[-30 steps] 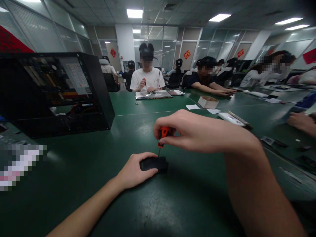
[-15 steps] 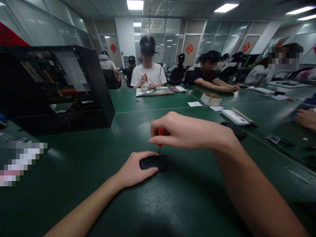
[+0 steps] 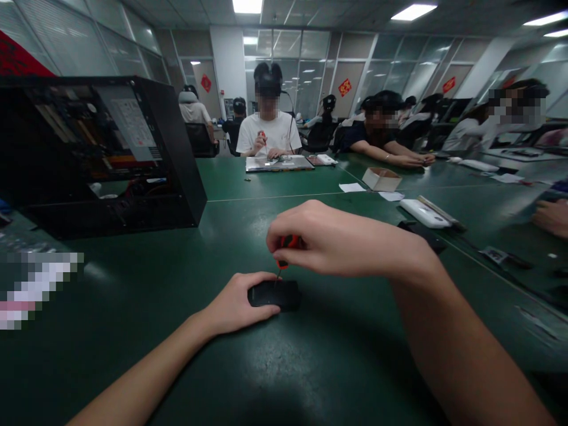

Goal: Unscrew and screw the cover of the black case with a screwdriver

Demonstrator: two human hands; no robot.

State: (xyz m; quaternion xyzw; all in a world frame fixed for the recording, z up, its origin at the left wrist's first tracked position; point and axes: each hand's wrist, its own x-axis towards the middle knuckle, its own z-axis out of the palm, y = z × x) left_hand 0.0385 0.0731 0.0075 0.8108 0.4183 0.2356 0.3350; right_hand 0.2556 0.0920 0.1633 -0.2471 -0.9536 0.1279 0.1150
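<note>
A small black box-like device point(image 3: 284, 296) lies flat on the green table point(image 3: 231, 378); its exact kind cannot be made out. My left hand point(image 3: 239, 305) grips its left end, thumb along the near side and fingers along the far side. Above it, my right hand point(image 3: 306, 239) is wrapped round the red and black handle of a screwdriver point(image 3: 283, 263). The thin shaft points down and leans a little, its tip at the top of the device. Whether the tip sits in a screw is too small to tell.
An open black computer case point(image 3: 177, 165) stands at the left. Further back are a small cardboard box point(image 3: 381, 179), a white device point(image 3: 423, 213) and paper slips point(image 3: 352, 187). Across the table a person point(image 3: 268, 133) works on a flat panel point(image 3: 279, 164); another person's hand point(image 3: 552, 216) shows at the right edge.
The screwdriver has gone from upright to tilted, its tip shifting left over the device. My right hand has dipped slightly; my left hand keeps its grip.
</note>
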